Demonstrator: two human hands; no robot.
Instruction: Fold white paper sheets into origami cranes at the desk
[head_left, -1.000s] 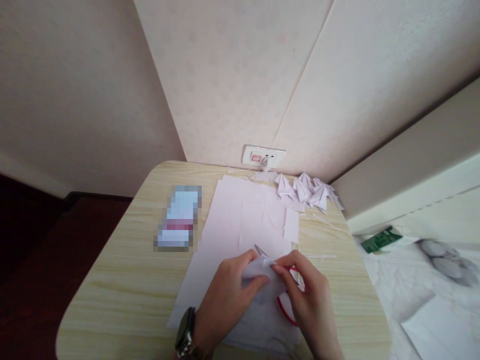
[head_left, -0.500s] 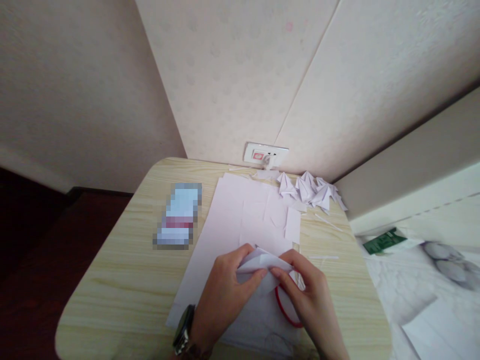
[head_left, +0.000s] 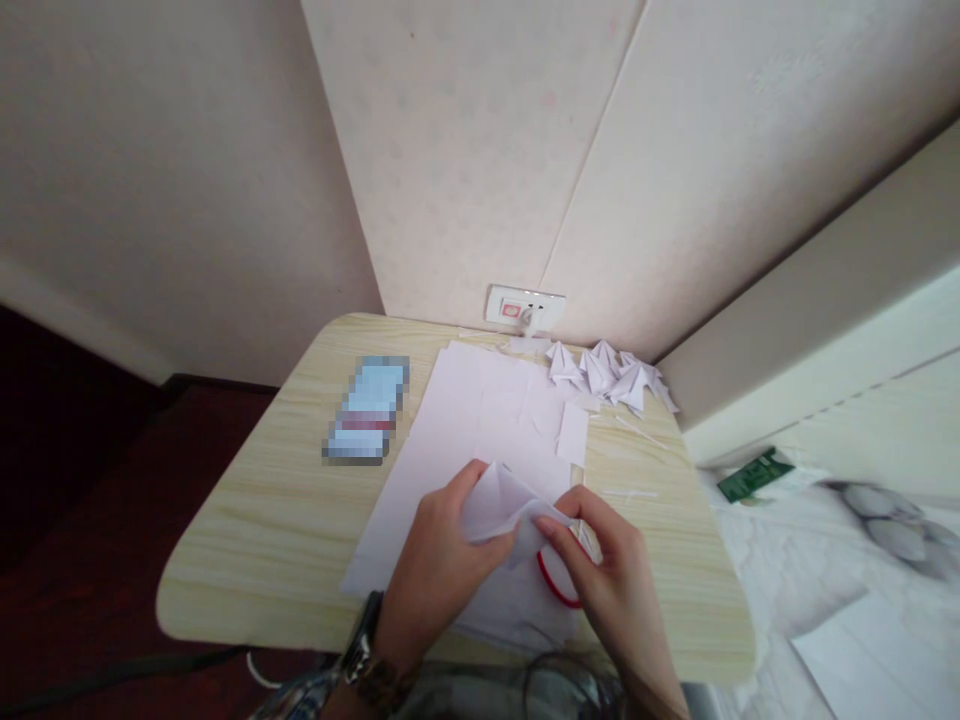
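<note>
A piece of folded white paper [head_left: 499,503] is held up between my two hands, above a stack of white sheets [head_left: 457,420]. My left hand [head_left: 439,545] pinches its left side, thumb in front and fingers behind. At the paper's right corner, my right hand [head_left: 604,555] grips with thumb and index finger. Under the right hand a red curved handle [head_left: 556,582] shows in part; the rest of that item is hidden. Several folded paper pieces [head_left: 604,372] lie grouped at the back right of the table.
The wooden table [head_left: 247,540] stands against the wall. A blurred-out phone [head_left: 369,410] lies left of the sheets. A wall socket [head_left: 523,308] holds a plug. Paper strips [head_left: 637,432] lie at right. Beyond the right edge are a green packet [head_left: 756,474] and white sheets [head_left: 885,650].
The folded paper has been spread wider and tilted, so a larger face of it shows. Both hands still hold it. The camera view has shifted slightly.
</note>
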